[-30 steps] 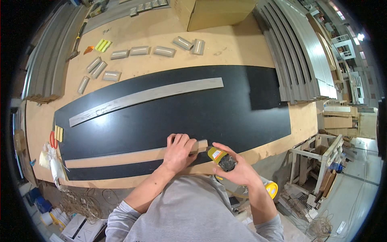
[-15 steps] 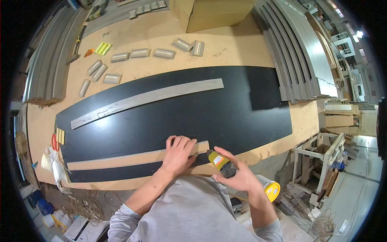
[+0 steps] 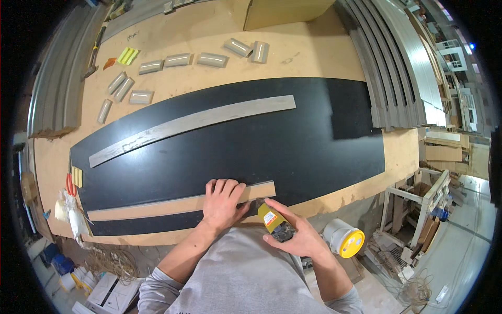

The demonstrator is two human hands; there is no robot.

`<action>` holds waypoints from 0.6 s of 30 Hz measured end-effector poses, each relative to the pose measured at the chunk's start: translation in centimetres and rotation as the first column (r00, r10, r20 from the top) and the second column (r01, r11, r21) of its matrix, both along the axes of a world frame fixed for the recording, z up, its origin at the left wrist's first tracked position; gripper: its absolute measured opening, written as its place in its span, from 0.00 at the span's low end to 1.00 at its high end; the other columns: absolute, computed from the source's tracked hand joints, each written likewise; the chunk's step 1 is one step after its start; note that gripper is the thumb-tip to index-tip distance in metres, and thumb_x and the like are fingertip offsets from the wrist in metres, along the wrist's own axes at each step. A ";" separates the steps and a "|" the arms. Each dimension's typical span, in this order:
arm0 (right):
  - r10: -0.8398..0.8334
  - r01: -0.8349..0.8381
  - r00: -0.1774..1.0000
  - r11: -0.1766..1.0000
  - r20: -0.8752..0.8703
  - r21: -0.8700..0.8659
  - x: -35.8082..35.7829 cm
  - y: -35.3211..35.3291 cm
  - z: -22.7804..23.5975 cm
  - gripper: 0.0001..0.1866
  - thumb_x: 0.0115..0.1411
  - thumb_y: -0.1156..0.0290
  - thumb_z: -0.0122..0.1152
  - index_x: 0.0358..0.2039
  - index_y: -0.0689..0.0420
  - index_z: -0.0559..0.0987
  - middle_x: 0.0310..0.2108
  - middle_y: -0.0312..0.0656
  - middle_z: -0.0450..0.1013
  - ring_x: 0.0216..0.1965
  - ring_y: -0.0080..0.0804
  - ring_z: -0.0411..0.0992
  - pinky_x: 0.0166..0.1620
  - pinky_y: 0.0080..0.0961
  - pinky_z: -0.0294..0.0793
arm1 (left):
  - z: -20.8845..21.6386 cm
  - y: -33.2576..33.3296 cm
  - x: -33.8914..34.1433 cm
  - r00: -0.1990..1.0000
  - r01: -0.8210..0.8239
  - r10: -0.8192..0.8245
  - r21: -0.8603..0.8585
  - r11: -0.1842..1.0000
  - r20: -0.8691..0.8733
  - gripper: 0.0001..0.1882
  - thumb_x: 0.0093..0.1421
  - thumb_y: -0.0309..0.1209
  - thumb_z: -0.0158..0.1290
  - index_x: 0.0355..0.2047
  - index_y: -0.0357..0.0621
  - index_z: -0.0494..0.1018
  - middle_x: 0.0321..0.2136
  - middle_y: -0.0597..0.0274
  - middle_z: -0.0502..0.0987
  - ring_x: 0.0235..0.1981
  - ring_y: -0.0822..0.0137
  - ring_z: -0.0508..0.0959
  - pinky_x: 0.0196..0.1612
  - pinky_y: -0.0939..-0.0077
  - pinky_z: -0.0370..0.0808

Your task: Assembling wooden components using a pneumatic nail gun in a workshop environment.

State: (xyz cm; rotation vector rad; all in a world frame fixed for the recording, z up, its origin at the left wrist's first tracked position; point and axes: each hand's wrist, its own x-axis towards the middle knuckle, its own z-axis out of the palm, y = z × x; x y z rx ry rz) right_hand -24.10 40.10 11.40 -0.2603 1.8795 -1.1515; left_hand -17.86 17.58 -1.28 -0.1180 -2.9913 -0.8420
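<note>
One tool (image 3: 271,220) slid left | right hand (image 3: 303,239) clutching it | left hand (image 3: 222,205) pinching one strip (image 3: 157,207)

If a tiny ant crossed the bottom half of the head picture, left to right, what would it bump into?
Red-handled tool → person's left hand → right hand with the yellow-green tool in it → white bucket with a yellow lid → white frame stand.
</note>
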 end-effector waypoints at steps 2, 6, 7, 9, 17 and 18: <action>-0.024 0.023 0.999 1.000 -0.027 -0.015 -0.1 -0.1 0.0 0.45 0.57 0.71 0.78 0.74 0.57 0.68 0.70 0.47 0.71 0.71 0.36 0.69 0.72 0.32 0.65 | -0.1 -0.1 0.0 1.000 0.002 -0.002 0.003 1.000 0.004 0.30 0.50 0.39 0.73 0.53 0.48 0.77 0.46 0.62 0.76 0.52 0.56 0.75 0.59 0.49 0.66; -0.039 0.040 0.999 0.999 0.016 -0.029 -0.6 -0.2 0.0 0.45 0.56 0.73 0.78 0.73 0.58 0.69 0.70 0.47 0.71 0.69 0.34 0.70 0.71 0.31 0.66 | -0.4 -0.2 -0.1 1.000 0.022 -0.022 0.018 1.000 -0.022 0.30 0.49 0.40 0.73 0.52 0.49 0.77 0.44 0.63 0.76 0.50 0.58 0.76 0.59 0.52 0.68; -0.035 0.035 0.999 0.999 0.029 -0.006 -0.8 -0.3 0.2 0.45 0.56 0.73 0.78 0.73 0.58 0.69 0.69 0.47 0.72 0.68 0.33 0.70 0.70 0.30 0.66 | -0.5 -0.2 -0.1 0.999 0.023 -0.023 0.012 1.000 -0.035 0.29 0.49 0.40 0.72 0.51 0.49 0.77 0.43 0.63 0.75 0.50 0.59 0.76 0.59 0.52 0.68; -0.027 0.026 0.999 1.000 0.044 0.017 -1.0 -0.5 0.3 0.44 0.56 0.73 0.78 0.73 0.59 0.69 0.69 0.48 0.72 0.68 0.32 0.70 0.70 0.30 0.66 | -0.7 -0.2 0.0 0.999 0.021 -0.020 0.016 1.000 -0.034 0.30 0.49 0.40 0.72 0.51 0.49 0.77 0.43 0.63 0.75 0.49 0.59 0.76 0.59 0.52 0.68; 0.043 -0.042 0.999 0.999 -0.021 0.025 -1.3 -0.7 0.2 0.46 0.58 0.65 0.77 0.76 0.44 0.66 0.67 0.50 0.74 0.66 0.50 0.74 0.66 0.40 0.74 | -0.8 -0.1 0.0 0.998 0.010 -0.008 0.024 1.000 -0.065 0.30 0.48 0.40 0.72 0.51 0.48 0.77 0.42 0.62 0.75 0.48 0.59 0.76 0.58 0.54 0.69; 0.042 -0.042 0.999 0.999 -0.022 0.025 -1.2 -0.8 0.2 0.46 0.58 0.65 0.77 0.76 0.44 0.66 0.67 0.50 0.74 0.66 0.50 0.74 0.66 0.40 0.74 | -0.7 -0.1 0.0 0.998 0.006 -0.005 0.021 1.000 -0.064 0.29 0.48 0.40 0.72 0.51 0.47 0.77 0.41 0.62 0.75 0.48 0.59 0.76 0.58 0.54 0.69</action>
